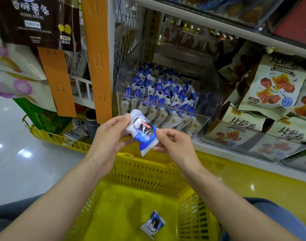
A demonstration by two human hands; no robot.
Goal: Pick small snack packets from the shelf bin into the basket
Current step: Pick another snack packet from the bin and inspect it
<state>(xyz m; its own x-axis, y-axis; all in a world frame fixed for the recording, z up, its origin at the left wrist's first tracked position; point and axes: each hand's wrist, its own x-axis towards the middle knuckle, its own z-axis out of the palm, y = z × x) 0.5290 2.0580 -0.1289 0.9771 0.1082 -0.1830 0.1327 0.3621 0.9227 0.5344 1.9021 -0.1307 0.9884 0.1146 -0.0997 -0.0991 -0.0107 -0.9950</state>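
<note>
- One blue-and-white snack packet [153, 224] lies on the floor of the yellow basket [145, 173], at 6 o'clock.
- A second packet [142, 131] is held over the basket's far rim. It is pinched at its upper end by the left hand [108, 136], at 9 o'clock, and at its crimped lower end by the right hand [173, 141], at 3 o'clock.
- Its wrapper is white and blue, with a dark biscuit pictured.
- At 12 o'clock, the clear shelf bin [209, 94] is filled with matching packets [162, 94].

bright overhead light glints on the floor [13, 150] — edges bowed, soft.
</note>
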